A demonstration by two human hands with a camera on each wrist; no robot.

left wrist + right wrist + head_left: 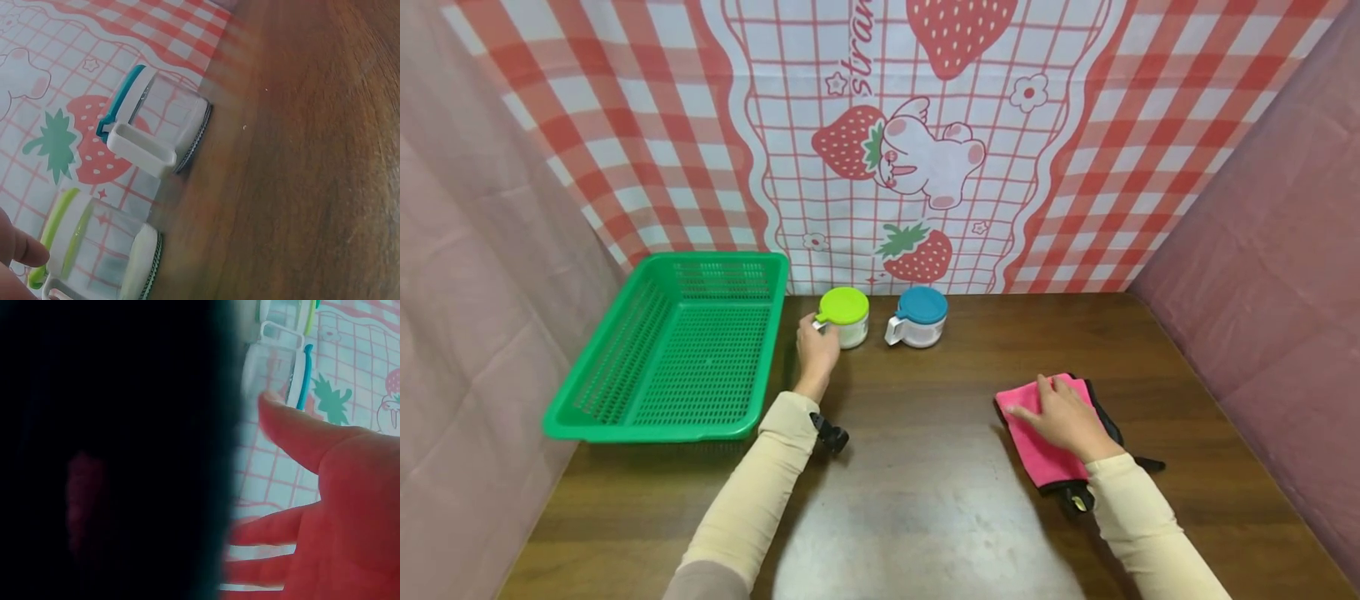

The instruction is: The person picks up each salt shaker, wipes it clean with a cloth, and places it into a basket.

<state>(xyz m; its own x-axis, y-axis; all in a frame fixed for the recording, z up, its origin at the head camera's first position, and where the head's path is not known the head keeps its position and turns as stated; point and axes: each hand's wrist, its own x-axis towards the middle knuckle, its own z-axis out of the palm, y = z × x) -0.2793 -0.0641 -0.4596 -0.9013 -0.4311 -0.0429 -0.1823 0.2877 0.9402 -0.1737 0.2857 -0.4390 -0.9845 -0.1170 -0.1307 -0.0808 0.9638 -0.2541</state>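
A clear seasoning jar with a lime-green lid (843, 307) stands near the back wall. My left hand (817, 350) holds it by its white handle; in the left wrist view, only a thumb and part of a finger show beside the lid. To its right stands a matching jar with a blue lid (922, 306), its white handle (140, 150) turned toward the left. On the right, my right hand (1066, 418) rests with spread fingers on a pink cloth (1037, 454) with black edging. Something dark blocks much of the right wrist view.
A green plastic basket (760, 358) with slotted walls stands at the left, close to my left forearm. Behind the brown wooden table (910, 500) hangs a strawberry-print cloth (1060, 167). Pink drapes (1262, 250) flank the table.
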